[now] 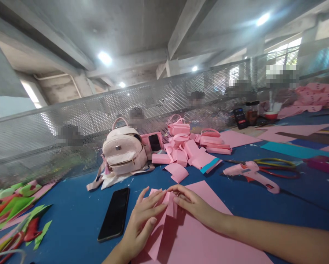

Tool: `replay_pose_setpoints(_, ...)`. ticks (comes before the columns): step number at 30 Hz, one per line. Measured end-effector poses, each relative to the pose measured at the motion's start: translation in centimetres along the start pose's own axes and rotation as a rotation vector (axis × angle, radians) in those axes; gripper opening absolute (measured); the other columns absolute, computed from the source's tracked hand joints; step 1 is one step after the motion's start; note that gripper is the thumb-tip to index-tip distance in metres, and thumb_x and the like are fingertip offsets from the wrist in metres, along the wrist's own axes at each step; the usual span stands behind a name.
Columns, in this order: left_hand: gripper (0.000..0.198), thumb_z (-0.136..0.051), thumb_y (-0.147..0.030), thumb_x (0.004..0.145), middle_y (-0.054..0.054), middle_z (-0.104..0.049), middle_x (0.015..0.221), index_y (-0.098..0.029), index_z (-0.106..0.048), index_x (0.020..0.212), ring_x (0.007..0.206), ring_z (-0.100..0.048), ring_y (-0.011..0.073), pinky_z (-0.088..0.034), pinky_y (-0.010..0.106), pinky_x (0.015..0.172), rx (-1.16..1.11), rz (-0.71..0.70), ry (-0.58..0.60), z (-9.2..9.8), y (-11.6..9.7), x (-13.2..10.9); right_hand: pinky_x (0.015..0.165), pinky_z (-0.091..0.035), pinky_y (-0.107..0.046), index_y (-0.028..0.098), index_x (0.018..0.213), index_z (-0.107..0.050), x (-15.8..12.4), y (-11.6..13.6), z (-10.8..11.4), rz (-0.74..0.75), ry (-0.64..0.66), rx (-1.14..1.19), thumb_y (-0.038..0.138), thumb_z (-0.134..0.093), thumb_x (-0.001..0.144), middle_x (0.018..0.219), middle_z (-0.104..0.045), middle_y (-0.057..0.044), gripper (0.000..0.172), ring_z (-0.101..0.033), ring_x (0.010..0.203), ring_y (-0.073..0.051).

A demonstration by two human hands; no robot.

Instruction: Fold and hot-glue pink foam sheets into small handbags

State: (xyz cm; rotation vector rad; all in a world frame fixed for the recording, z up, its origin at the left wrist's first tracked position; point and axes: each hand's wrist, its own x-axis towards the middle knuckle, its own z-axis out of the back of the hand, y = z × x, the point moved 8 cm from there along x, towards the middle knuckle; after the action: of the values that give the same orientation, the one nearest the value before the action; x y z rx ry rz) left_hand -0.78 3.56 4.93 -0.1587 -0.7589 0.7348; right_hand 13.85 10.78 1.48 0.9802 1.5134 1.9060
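L hand (144, 220) lies flat and spread, palm down, fingers and thumb pressing on top of the small folded pink paper strip (167, 207); not pinching, just holding it down. R hand (193, 203) comes in from the right w/ fingers curled, tips closed on the strip's far end as far as the view shows; thumb side partly hidden. The 2 sets of fingertips meet almost touching at that far end, so the strip sits right between both hands, w/ neither hand clearly nearer. Its long axis runs from the fingertip meeting point back toward the person, slanting under the L palm.

Under both hands: large flat pink paper sheet (208, 238), spreading to the R of the grip and toward the body, on the blue table top (71, 205).

Just L of the L hand: black smartphone (115, 214), face up, apart from the fingers. Further L: green and red paper scraps (18, 209).

Beyond the fingertips: 1 loose pink square, then a pile of folded pink paper pieces (192, 148). Beyond and L: pale pink leather backpack (123, 152). Beyond and R: pink hot glue gun (249, 172), lying on its side.

Farthest: perforated metal screen (71, 124) along the table edge
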Motion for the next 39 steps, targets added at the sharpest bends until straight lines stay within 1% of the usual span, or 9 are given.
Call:
replay_pose_setpoints(10, 0.037, -0.037, -0.04, 0.103, 0.003, -0.056, 0.143, -0.035, -0.063, 0.128, 0.135, -0.05, 0.0271, -0.014, 0.057, 0.121, -0.078, 0.003, -0.041, 0.4, -0.1, 0.2, 0.102, -0.041, -0.043, 0.025, 0.122, -0.058, 0.0, 0.0, -0.1, 0.0, 0.009, 0.027, 0.056, -0.056, 0.092, 0.12, -0.061, -0.006, 0.043, -0.054, 0.116, -0.028)
replay_pose_setpoints(17, 0.038, -0.037, -0.042, 0.102, 0.004, -0.058, 0.14, -0.033, -0.068, 0.122, 0.133, -0.051, 0.0286, -0.015, 0.06, 0.12, -0.132, 0.037, -0.059, 0.5, 0.1, 0.3, 0.101, -0.041, -0.043, 0.025, 0.121, -0.058, -0.1, 0.0, -0.1, -0.009, 0.015, 0.029, 0.056, -0.056, 0.092, 0.123, -0.061, -0.007, 0.044, -0.053, 0.118, -0.029)
replay_pose_setpoints(26, 0.038, -0.038, -0.045, 0.101, 0.003, -0.059, 0.139, -0.034, -0.069, 0.121, 0.133, -0.052, 0.0293, -0.014, 0.059, 0.121, -0.161, 0.056, -0.069, 0.6, 0.1, 0.3, 0.102, -0.04, -0.043, 0.025, 0.122, -0.057, 0.0, -0.1, -0.1, -0.012, 0.02, 0.027, 0.056, -0.056, 0.092, 0.124, -0.06, -0.007, 0.043, -0.053, 0.117, -0.028)
replay_pose_setpoints(28, 0.043, -0.037, -0.052, 0.1, 0.003, -0.057, 0.142, -0.035, -0.062, 0.13, 0.135, -0.049, 0.0297, -0.013, 0.058, 0.121, -0.143, 0.066, -0.039, 0.4, 0.2, 0.3, 0.1, -0.041, -0.042, 0.025, 0.122, -0.057, 0.0, -0.1, -0.1, -0.013, 0.014, 0.024, 0.057, -0.056, 0.092, 0.123, -0.06, -0.006, 0.044, -0.053, 0.115, -0.027)
replay_pose_setpoints(30, 0.057, -0.037, -0.063, 0.095, 0.004, -0.05, 0.148, -0.035, -0.048, 0.143, 0.141, -0.041, 0.0316, -0.011, 0.059, 0.122, -0.115, 0.076, 0.004, 0.0, 0.4, 0.1, 0.095, -0.043, -0.04, 0.024, 0.12, -0.057, 0.0, -0.2, 0.0, -0.02, 0.001, 0.03, 0.057, -0.056, 0.092, 0.118, -0.061, -0.006, 0.044, -0.055, 0.108, -0.025)
replay_pose_setpoints(32, 0.078, -0.039, -0.075, 0.086, 0.005, -0.037, 0.157, -0.034, -0.031, 0.152, 0.147, -0.027, 0.0348, -0.008, 0.061, 0.121, -0.071, 0.103, 0.056, -0.6, 0.7, -0.2, 0.085, -0.047, -0.036, 0.024, 0.119, -0.056, 0.1, -0.4, 0.1, -0.035, -0.02, 0.048, 0.058, -0.056, 0.091, 0.112, -0.06, -0.006, 0.044, -0.057, 0.098, -0.023)
replay_pose_setpoints(34, 0.095, -0.045, -0.08, 0.079, 0.006, -0.024, 0.162, -0.033, -0.017, 0.156, 0.149, -0.013, 0.0374, -0.008, 0.064, 0.119, -0.011, 0.142, 0.107, -1.4, 1.1, -0.6, 0.075, -0.048, -0.032, 0.024, 0.12, -0.054, 0.1, -0.7, 0.3, -0.053, -0.044, 0.074, 0.058, -0.058, 0.09, 0.105, -0.059, -0.005, 0.046, -0.057, 0.09, -0.021)
replay_pose_setpoints(36, 0.099, -0.055, -0.073, 0.08, 0.007, -0.017, 0.163, -0.032, -0.008, 0.157, 0.15, -0.007, 0.0379, -0.008, 0.065, 0.118, 0.051, 0.15, 0.149, -2.0, 1.1, -0.8, 0.069, -0.047, -0.029, 0.024, 0.12, -0.051, 0.2, -0.9, 0.4, -0.066, -0.058, 0.098, 0.056, -0.062, 0.087, 0.1, -0.056, -0.003, 0.047, -0.057, 0.086, -0.019)
replay_pose_setpoints(39, 0.09, -0.062, -0.043, 0.088, 0.007, -0.018, 0.163, -0.031, -0.004, 0.157, 0.15, -0.012, 0.0351, -0.01, 0.063, 0.119, 0.127, 0.136, 0.158, -2.5, 0.6, -0.7, 0.066, -0.046, -0.027, 0.024, 0.12, -0.048, 0.1, -1.0, 0.1, -0.072, -0.036, 0.137, 0.052, -0.068, 0.084, 0.099, -0.054, -0.002, 0.049, -0.056, 0.082, -0.017)
